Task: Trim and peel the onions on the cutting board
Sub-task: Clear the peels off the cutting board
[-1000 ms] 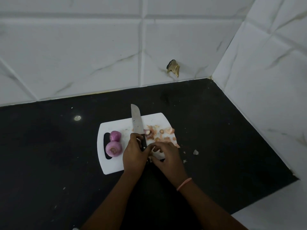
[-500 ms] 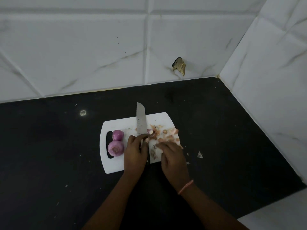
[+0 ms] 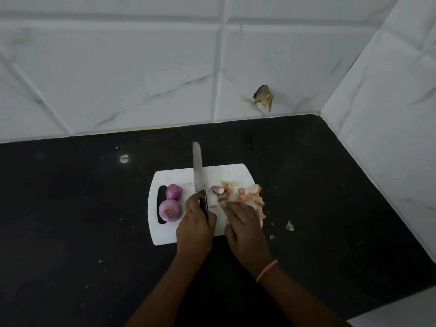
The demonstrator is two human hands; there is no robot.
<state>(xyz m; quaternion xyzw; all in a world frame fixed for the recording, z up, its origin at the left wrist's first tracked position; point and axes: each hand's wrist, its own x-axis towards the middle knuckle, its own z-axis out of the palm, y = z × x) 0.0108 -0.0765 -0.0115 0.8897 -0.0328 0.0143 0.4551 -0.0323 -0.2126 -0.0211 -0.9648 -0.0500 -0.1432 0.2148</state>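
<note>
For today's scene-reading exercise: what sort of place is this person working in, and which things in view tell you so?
Most likely a home kitchen corner. A white cutting board lies on a dark countertop against white tiled walls, with peeled onions on it and a knife in the left hand.

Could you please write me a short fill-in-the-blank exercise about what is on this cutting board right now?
1. The left hand grips the ____ by its handle.
2. ____ peeled onions sit beside the cutting board's handle slot.
3. The right hand touches the pile of onion ____ on the board's right side.

Missing words: knife; Two; skins
</note>
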